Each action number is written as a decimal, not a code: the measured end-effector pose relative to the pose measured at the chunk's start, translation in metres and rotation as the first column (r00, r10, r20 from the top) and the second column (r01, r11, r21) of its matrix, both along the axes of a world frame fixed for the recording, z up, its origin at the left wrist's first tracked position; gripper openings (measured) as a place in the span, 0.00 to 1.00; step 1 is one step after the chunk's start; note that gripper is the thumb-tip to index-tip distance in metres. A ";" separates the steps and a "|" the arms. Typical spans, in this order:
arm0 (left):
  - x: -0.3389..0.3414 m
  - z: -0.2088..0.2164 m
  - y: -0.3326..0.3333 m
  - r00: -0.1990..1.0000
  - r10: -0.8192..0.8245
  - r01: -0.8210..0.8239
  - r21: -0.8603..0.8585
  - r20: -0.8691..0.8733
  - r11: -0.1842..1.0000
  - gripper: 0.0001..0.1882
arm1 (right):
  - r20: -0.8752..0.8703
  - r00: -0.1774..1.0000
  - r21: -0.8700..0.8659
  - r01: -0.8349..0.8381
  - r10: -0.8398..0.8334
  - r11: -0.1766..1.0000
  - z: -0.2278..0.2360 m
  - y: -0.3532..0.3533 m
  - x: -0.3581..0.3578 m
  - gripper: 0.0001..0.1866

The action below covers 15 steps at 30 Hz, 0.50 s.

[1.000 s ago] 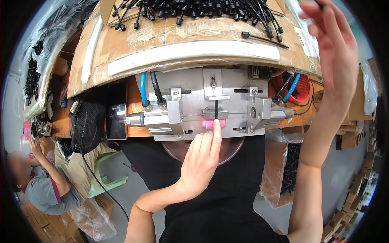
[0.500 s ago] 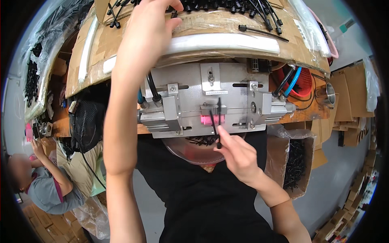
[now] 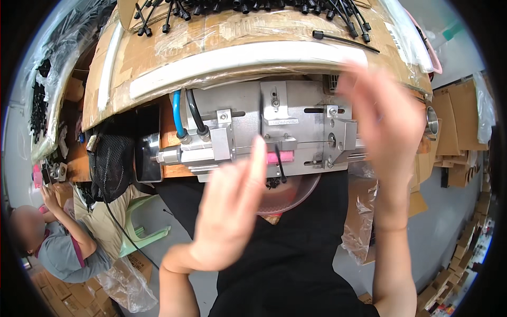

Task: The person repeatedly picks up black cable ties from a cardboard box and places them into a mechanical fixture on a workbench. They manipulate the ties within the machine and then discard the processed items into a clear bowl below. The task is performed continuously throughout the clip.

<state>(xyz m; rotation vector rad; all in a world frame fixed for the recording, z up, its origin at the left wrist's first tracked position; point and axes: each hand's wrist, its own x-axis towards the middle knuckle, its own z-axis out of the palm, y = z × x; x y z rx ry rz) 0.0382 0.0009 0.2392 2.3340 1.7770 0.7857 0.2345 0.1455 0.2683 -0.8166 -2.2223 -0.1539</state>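
My left hand (image 3: 232, 203), somewhat blurred, is in front of the metal fixture (image 3: 309, 119). Its fingers are pressed together on the lower end of a thin black rod (image 3: 261, 113) that points away from me. Another black rod with a knobbed end (image 3: 280, 166) hangs over the pink piece (image 3: 284, 156) on the fixture's front edge, above a clear basin (image 3: 303, 198). My right hand (image 3: 388, 116) is raised over the fixture's right end. Motion smears its fingers, so I cannot make out whether they hold anything.
Many black rods (image 3: 248, 6) lie on the cardboard (image 3: 211, 34) at the back, with one loose rod (image 3: 346, 40) near its right edge. Blue and black hoses (image 3: 178, 113) feed the left cylinder. A co-worker (image 3: 63, 245) sits at far left, near a green stool (image 3: 140, 222).
My left hand has come down from the rod pile to the fixture's front with a black rod. My right hand has moved up and right; the rod it held now hangs over the basin.
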 end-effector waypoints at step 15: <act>0.040 -0.032 0.005 0.990 -0.045 0.039 -0.052 -0.131 0.998 0.36 | -0.484 0.875 -0.494 -0.266 -0.007 0.828 0.032 -0.011 0.042 0.15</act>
